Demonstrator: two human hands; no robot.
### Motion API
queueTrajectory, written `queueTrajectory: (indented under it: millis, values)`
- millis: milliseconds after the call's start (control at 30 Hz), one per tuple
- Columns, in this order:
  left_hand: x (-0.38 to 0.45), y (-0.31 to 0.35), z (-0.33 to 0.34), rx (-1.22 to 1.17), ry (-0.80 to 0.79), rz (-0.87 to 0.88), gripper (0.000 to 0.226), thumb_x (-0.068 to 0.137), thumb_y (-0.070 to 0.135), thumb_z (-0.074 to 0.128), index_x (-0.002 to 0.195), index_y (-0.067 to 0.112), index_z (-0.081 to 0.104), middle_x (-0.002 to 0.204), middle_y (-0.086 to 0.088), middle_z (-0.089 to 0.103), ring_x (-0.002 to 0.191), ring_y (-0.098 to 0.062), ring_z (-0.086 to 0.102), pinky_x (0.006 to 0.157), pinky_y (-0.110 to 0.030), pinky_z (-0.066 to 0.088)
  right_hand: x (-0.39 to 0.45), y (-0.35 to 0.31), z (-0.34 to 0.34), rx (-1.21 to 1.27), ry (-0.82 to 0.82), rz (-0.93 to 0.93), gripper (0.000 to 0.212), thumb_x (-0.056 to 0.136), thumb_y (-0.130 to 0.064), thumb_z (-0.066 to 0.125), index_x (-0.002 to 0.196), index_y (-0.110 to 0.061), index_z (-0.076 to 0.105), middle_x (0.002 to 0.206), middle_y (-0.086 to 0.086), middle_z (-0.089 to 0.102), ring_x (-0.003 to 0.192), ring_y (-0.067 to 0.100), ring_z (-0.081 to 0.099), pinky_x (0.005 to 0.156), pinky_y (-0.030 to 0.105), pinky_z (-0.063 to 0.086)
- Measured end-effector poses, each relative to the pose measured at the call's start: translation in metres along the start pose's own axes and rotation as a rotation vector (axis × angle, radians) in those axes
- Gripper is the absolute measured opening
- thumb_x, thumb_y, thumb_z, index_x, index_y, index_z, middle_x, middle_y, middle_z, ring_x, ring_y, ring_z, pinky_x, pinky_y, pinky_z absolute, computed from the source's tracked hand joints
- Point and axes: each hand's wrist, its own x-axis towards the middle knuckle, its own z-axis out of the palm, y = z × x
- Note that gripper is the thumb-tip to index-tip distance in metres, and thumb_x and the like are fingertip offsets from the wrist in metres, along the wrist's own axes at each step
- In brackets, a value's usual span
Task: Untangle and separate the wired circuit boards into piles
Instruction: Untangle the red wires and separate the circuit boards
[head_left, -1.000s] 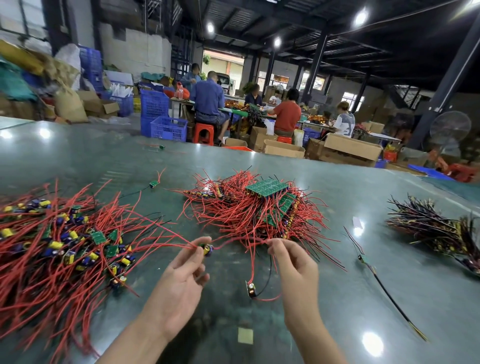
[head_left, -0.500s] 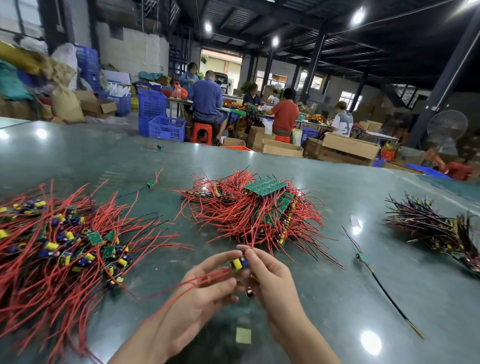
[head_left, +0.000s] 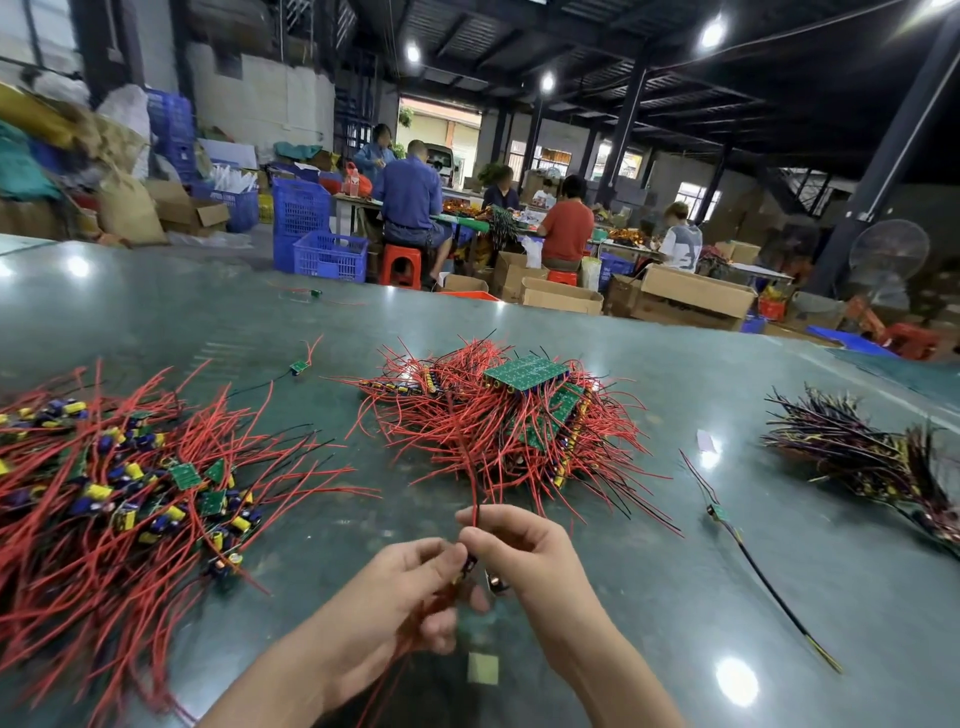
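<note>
A tangled heap of red-wired green circuit boards (head_left: 498, 415) lies at the middle of the glossy green table (head_left: 649, 597). To the left spreads a larger pile of separated boards (head_left: 119, 499) with red wires and blue-yellow capacitors. My left hand (head_left: 400, 597) and my right hand (head_left: 524, 545) meet just in front of the heap. Both pinch one small wired board (head_left: 467, 566) between them. My right fingers also hold a red wire (head_left: 470, 467) that runs up toward the heap. More red wires trail under my left palm.
A pile of dark-wired pieces (head_left: 857, 452) sits at the right. A single board with a long black wire (head_left: 748, 556) lies between it and the heap. Two stray small boards (head_left: 298, 366) lie farther back. Several people work at a table beyond, among crates and boxes.
My hands came together from apart, then drew nearer to me and lower. The held board now sits between both hands, with a red wire stretched up to the heap.
</note>
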Motion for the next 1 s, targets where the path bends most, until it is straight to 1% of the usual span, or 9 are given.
queueTrajectory:
  millis: [67,167,333,400,500,600,767,900,1000]
  values:
    - [-0.002,0.003,0.0,-0.016,-0.049,-0.012,0.026,0.079,0.03,0.057,0.089,0.007,0.049,0.065,-0.007,0.06,0.037,-0.004,0.027,0.038,-0.016,0.028,0.0,-0.001,-0.001,0.054,-0.028,0.012,0.005,0.071,-0.013,0.075,0.075,-0.016,0.072,0.065,-0.005,0.066,0.052,0.002,0.056,0.052,0.011,0.04]
    - [-0.005,0.004,-0.002,0.004,-0.09,-0.027,0.023,0.082,0.031,0.055,0.09,0.011,0.047,0.062,-0.001,0.054,0.036,-0.002,0.021,0.035,-0.012,0.022,0.001,-0.001,0.002,0.102,0.013,-0.027,0.005,0.065,-0.015,0.069,0.063,-0.015,0.065,0.062,-0.008,0.066,0.055,-0.002,0.056,0.052,0.009,0.04]
    - [-0.005,0.003,-0.003,0.065,-0.094,-0.022,0.04,0.081,0.031,0.056,0.114,0.015,0.039,0.06,0.004,0.051,0.034,0.001,0.02,0.032,-0.009,0.019,-0.002,0.004,0.01,0.121,0.08,-0.08,0.015,0.073,-0.004,0.074,0.068,-0.009,0.06,0.053,-0.008,0.06,0.049,-0.003,0.051,0.049,0.008,0.038]
    - [-0.004,0.004,-0.003,0.058,-0.101,-0.017,0.037,0.081,0.031,0.055,0.11,0.014,0.04,0.06,0.004,0.05,0.034,0.001,0.02,0.032,-0.009,0.019,-0.001,0.002,0.01,0.126,0.082,-0.069,0.016,0.072,-0.004,0.074,0.065,-0.011,0.061,0.054,-0.008,0.061,0.05,-0.003,0.051,0.049,0.008,0.038]
    - [-0.004,0.005,0.0,0.047,-0.078,0.0,0.022,0.083,0.028,0.054,0.09,0.013,0.04,0.059,0.003,0.049,0.034,0.0,0.019,0.032,-0.009,0.019,0.001,0.004,0.009,0.122,0.173,-0.046,0.024,0.075,-0.002,0.073,0.056,-0.016,0.065,0.06,-0.008,0.064,0.052,-0.002,0.052,0.05,0.01,0.038]
    - [-0.003,0.003,0.0,0.106,-0.019,0.031,0.02,0.082,0.024,0.055,0.08,0.012,0.039,0.057,0.0,0.05,0.031,-0.001,0.018,0.033,-0.008,0.017,0.0,0.007,0.013,0.099,0.24,-0.044,0.025,0.075,-0.001,0.072,0.055,-0.015,0.065,0.064,-0.008,0.066,0.053,-0.002,0.052,0.05,0.011,0.038]
    - [-0.004,0.004,0.001,0.163,-0.028,0.075,0.021,0.083,0.024,0.056,0.079,0.011,0.04,0.059,-0.001,0.05,0.033,-0.003,0.018,0.034,-0.009,0.017,0.002,0.003,0.008,0.142,0.308,-0.027,0.021,0.076,-0.005,0.072,0.06,-0.019,0.073,0.06,-0.008,0.065,0.054,0.0,0.052,0.052,0.011,0.041]
    - [-0.004,0.003,0.0,0.243,-0.041,0.08,0.024,0.083,0.026,0.056,0.082,0.011,0.038,0.059,0.0,0.051,0.034,-0.003,0.022,0.036,-0.012,0.016,0.001,0.007,0.009,0.107,0.343,0.005,0.017,0.074,-0.009,0.074,0.06,-0.019,0.073,0.061,-0.004,0.063,0.056,0.006,0.049,0.047,0.016,0.04]
    - [-0.004,0.004,-0.001,0.234,-0.037,0.068,0.023,0.082,0.027,0.057,0.081,0.011,0.04,0.058,0.001,0.05,0.036,-0.004,0.019,0.035,-0.012,0.014,0.004,0.005,0.005,0.146,0.383,0.01,0.015,0.075,-0.008,0.073,0.063,-0.017,0.074,0.063,-0.006,0.067,0.056,0.0,0.054,0.053,0.011,0.042]
